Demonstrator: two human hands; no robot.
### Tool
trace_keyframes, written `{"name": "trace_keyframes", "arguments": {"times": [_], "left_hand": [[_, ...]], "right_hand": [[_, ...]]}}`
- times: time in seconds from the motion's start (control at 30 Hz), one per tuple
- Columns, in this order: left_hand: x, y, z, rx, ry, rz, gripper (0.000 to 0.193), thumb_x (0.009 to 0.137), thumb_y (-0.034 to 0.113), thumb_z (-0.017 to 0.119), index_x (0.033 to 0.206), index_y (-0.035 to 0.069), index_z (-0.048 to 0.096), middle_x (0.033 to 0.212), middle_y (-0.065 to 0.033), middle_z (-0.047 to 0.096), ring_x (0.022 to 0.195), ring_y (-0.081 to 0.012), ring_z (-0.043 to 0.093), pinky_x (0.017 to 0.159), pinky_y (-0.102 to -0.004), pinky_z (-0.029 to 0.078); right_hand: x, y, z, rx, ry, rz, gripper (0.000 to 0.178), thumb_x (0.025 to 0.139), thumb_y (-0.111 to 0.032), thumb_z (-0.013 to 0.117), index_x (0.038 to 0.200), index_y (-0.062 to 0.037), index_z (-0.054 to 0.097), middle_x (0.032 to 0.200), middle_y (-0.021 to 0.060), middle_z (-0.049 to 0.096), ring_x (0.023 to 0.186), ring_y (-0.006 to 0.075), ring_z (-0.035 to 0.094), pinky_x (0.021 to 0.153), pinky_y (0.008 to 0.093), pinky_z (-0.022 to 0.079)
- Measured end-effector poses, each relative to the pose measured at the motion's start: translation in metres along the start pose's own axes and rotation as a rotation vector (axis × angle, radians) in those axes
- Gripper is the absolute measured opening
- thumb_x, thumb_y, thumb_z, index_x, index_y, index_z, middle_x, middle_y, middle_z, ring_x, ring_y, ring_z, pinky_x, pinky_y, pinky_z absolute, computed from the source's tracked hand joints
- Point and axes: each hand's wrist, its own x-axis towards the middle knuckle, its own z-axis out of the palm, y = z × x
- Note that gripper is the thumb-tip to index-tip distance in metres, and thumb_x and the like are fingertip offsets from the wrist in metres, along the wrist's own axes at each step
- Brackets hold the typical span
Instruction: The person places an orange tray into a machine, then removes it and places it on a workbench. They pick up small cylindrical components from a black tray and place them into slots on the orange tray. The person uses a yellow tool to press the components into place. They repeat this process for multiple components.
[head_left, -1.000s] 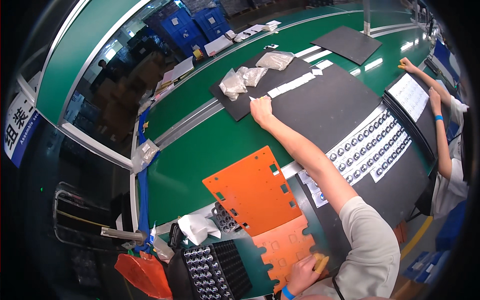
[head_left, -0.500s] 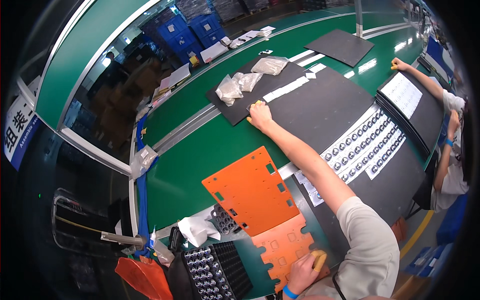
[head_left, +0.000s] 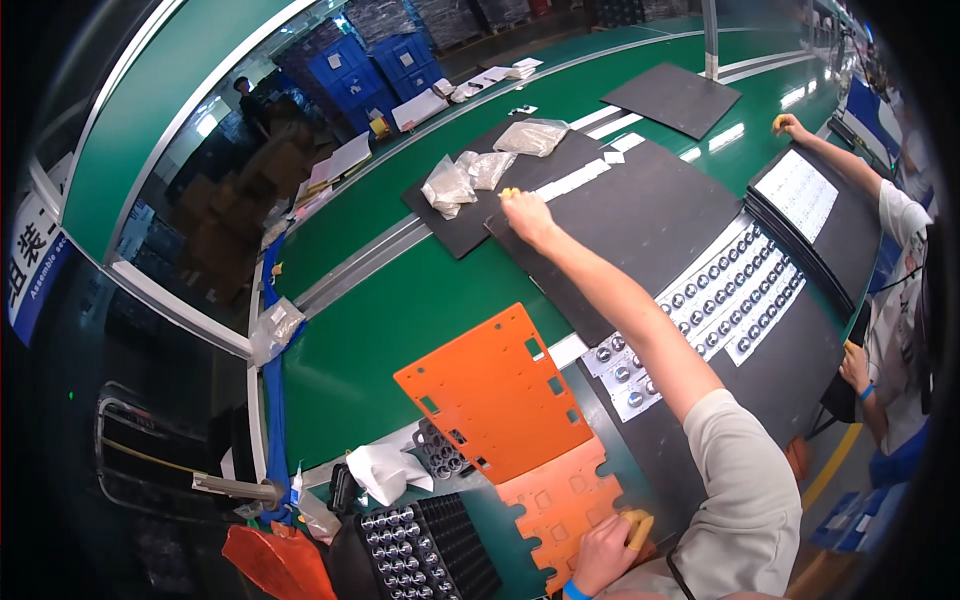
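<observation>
My right hand (head_left: 527, 214), with yellow finger covers, reaches far forward and is closed on the far left corner of a large black board (head_left: 660, 230). White strips (head_left: 735, 290) bearing rows of round black-and-silver parts lie on that board. Close to me, my left hand (head_left: 600, 556), with a blue wristband, is curled over a pale orange notched sheet (head_left: 560, 495). Its yellow-covered fingers press together; what they hold, if anything, is hidden. A deeper orange slotted plate (head_left: 495, 390) overlaps the notched sheet's far end.
Clear plastic bags (head_left: 490, 168) lie on another dark board (head_left: 455, 235). A black tray (head_left: 405, 555) of shiny round parts stands at lower left, beside a crumpled white bag (head_left: 385, 472). At right are stacked black boards (head_left: 810, 245) and a co-worker's arm (head_left: 840, 158).
The black board has shifted toward the lower left with my right hand, covering more green surface; more round parts show beneath my forearm. My left hand stays over the pale sheet.
</observation>
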Motion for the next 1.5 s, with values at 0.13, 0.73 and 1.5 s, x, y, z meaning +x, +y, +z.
{"name": "trace_keyframes", "arguments": {"times": [0.13, 0.73, 1.5], "left_hand": [[0.006, 0.016, -0.001, -0.031, 0.073, 0.006, 0.011, 0.088, 0.014, 0.073, 0.09, 0.006, 0.066, 0.083, -0.0162, 0.068, 0.073, -0.0349, 0.068, 0.064, -0.0413, 0.054], [0.008, 0.016, 0.001, 0.098, 0.06, 0.056, 0.021, 0.082, 0.022, 0.08, 0.087, 0.007, 0.067, 0.074, -0.0102, 0.066, 0.066, -0.0294, 0.066, 0.058, -0.0381, 0.052], [0.007, 0.023, -0.008, 0.105, -0.031, 0.036, 0.031, 0.075, 0.029, 0.083, 0.098, 0.011, 0.07, 0.069, -0.0046, 0.056, 0.063, -0.0256, 0.061, 0.054, -0.0381, 0.048]], "right_hand": [[0.006, 0.056, 0.02, -0.18, 0.051, 0.028, 0.008, 0.082, -0.011, 0.066, 0.085, -0.0058, 0.071, 0.086, 0.0137, 0.072, 0.081, 0.0279, 0.072, 0.066, 0.0394, 0.059], [0.003, 0.023, 0.024, -0.4, -0.345, 0.114, 0.031, 0.088, -0.026, 0.058, 0.105, -0.0007, 0.065, 0.093, 0.0209, 0.073, 0.08, 0.0407, 0.073, 0.073, 0.0519, 0.059], [-0.032, 0.049, -0.001, -0.286, -0.358, -0.048, 0.02, 0.088, -0.011, 0.061, 0.105, -0.0042, 0.07, 0.096, 0.0129, 0.074, 0.092, 0.0291, 0.074, 0.077, 0.0395, 0.059]]}}
